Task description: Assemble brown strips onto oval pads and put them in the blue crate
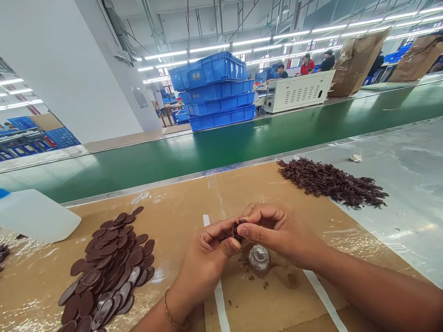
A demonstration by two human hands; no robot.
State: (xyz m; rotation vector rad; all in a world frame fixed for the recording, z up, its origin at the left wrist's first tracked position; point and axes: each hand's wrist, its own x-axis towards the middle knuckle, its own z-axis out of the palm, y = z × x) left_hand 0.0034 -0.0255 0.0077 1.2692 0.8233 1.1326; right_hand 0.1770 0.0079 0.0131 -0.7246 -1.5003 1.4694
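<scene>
My left hand (204, 263) and my right hand (277, 230) meet over a brown cardboard sheet (173, 198), their fingertips pinching a small dark brown piece (237, 230) between them. Below my hands stands a small clear glass-like object (259, 258), close to my right palm. To the left lies an overlapping heap of flat dark brown oval pieces (107, 272). Beyond my right hand is a loose pile of small dark brown bits (328, 182). Crumbs are scattered on the cardboard near the clear object.
A white plastic container (34, 216) lies at the left edge. A green conveyor belt (221, 147) runs behind the bench. Beyond it stand stacked blue crates (211, 92), a white machine housing (297, 90), brown sacks (356, 62) and several co-workers (308, 64).
</scene>
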